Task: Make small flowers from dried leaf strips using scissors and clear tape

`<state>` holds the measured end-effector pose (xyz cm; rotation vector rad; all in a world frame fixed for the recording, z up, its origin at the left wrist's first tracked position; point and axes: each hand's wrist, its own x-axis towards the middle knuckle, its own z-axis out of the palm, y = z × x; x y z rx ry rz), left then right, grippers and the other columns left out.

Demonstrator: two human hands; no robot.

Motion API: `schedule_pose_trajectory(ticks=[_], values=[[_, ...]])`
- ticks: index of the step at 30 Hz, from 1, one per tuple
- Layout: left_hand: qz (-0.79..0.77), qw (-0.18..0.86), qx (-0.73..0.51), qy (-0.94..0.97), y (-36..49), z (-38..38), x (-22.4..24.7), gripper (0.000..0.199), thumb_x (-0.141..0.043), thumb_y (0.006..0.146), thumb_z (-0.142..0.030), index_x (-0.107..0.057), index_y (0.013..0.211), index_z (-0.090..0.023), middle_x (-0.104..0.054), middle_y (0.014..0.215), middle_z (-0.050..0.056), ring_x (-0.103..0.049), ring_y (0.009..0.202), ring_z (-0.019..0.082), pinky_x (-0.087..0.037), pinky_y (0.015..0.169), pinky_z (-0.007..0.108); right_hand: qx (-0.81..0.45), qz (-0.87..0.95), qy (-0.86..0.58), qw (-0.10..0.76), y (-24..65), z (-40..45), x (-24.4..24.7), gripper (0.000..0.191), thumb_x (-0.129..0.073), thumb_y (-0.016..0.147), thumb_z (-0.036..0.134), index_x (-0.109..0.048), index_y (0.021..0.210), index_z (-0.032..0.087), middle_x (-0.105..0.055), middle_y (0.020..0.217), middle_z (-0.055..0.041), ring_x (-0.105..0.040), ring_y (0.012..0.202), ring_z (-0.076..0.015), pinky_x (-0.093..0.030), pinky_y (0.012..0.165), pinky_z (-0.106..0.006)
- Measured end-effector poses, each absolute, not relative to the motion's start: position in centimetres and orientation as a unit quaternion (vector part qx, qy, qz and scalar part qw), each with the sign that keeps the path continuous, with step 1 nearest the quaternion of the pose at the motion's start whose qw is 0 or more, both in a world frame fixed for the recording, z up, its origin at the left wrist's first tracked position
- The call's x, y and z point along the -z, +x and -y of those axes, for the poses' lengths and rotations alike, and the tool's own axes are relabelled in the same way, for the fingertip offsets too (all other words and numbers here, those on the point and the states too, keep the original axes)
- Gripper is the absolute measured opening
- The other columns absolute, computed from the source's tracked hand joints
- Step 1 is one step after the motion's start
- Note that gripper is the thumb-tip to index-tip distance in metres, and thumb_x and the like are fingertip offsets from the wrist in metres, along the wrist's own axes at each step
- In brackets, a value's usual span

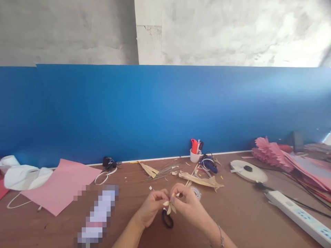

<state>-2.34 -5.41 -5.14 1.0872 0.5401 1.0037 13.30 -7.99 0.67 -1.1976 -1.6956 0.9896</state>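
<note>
Two Hands Pinching a Pale Petalled Flower Piece

A bare grey wall (85, 31) is rising behind a long blue panel (165, 110), which is standing along the back of a brown table (139, 225). At the left, a pink sheet (60, 187) is lying flat; at the right, a white power strip (297, 217) is stretching toward the corner, with a round cream object (248, 171) resting behind it. The left hand (152, 207) and right hand (190, 206) are meeting at the front centre, each keeping a narrow fingertip pinch on the flower piece (170, 208), whose petals are fanning downward between them. Behind the hands, a long dried husk (200, 180) is lying near a white cup (194, 156) that is holding a red-handled tool (194, 146) and pens. A tape roll (197, 193) is showing just beside the right hand, and a black band (168, 219) is lying below the petals. A thin bracelet (221, 236) is circling the right wrist.
</note>
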Motion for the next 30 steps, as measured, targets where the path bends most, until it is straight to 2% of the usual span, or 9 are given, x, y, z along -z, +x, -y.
schedule_pose_trajectory(ticks=[5, 8, 11, 16, 21, 30], values=[[-0.281, 0.657, -0.423, 0.557, -2.7, 5.5, 2.8, 0.013, -0.079, 0.063, -0.025, -0.071, 0.058, -0.016, -0.052, 0.07, 0.002, -0.049, 0.072, 0.017, -0.036, 0.071, 0.028, -0.399, 0.703, -0.455, 0.375, 14.4, 8.2, -1.3, 0.005, -0.053, 0.07, 0.014, -0.053, 0.07, 0.019, -0.057, 0.072, 0.0009, -0.053, 0.067, -0.0143, -0.042, 0.062, -0.025], [-0.352, 0.526, -0.373, 0.679, -2.7, 5.7, 1.2, 0.008, -0.075, 0.066, -0.021, -0.072, 0.059, -0.02, -0.054, 0.072, 0.001, -0.051, 0.081, 0.019, -0.036, 0.079, 0.03, -0.315, 0.767, -0.437, 0.349, 15.6, 8.5, -2.3, 0.017, -0.053, 0.069, 0.008, -0.058, 0.079, 0.021, -0.06, 0.081, 0.0002, -0.054, 0.076, -0.0159, -0.043, 0.07, -0.027], [-0.383, 0.449, -0.345, 0.729, -2.5, 5.9, -0.1, 0.011, -0.069, 0.07, -0.015, -0.071, 0.061, -0.02, -0.056, 0.072, 0.001, -0.052, 0.086, 0.019, -0.036, 0.083, 0.031, -0.239, 0.824, -0.387, 0.337, 16.5, 8.8, -3.3, 0.024, -0.05, 0.072, 0.004, -0.059, 0.085, 0.022, -0.061, 0.086, -0.0009, -0.054, 0.083, -0.0178, -0.042, 0.079, -0.032], [-0.391, 0.319, -0.338, 0.794, -2.3, 6.4, -1.4, 0.014, -0.067, 0.074, -0.014, -0.068, 0.061, -0.019, -0.058, 0.073, 0.001, -0.052, 0.083, 0.018, -0.037, 0.078, 0.031, -0.178, 0.826, -0.406, 0.348, 16.3, 8.8, -3.5, 0.012, -0.053, 0.077, 0.01, -0.055, 0.076, 0.022, -0.061, 0.079, -0.0009, -0.055, 0.08, -0.0193, -0.04, 0.083, -0.039], [-0.388, 0.176, -0.347, 0.836, -2.2, 7.0, -2.0, 0.013, -0.06, 0.08, -0.011, -0.067, 0.072, -0.018, -0.058, 0.079, 0.004, -0.051, 0.083, 0.019, -0.038, 0.074, 0.032, -0.173, 0.775, -0.494, 0.354, 15.4, 8.0, -2.4, 0.012, -0.056, 0.071, 0.01, -0.056, 0.069, 0.022, -0.06, 0.075, -0.0007, -0.056, 0.078, -0.0209, -0.043, 0.074, -0.035], [-0.377, 0.055, -0.35, 0.856, -1.7, 7.1, -1.7, 0.015, -0.056, 0.082, -0.007, -0.065, 0.074, -0.017, -0.058, 0.075, 0.003, -0.049, 0.077, 0.018, -0.035, 0.068, 0.032, -0.112, 0.788, -0.456, 0.398, 15.3, 7.9, -1.8, 0.021, -0.051, 0.068, 0.002, -0.051, 0.073, 0.023, -0.062, 0.093, -0.0039, -0.055, 0.091, -0.0237, -0.042, 0.082, -0.04]])
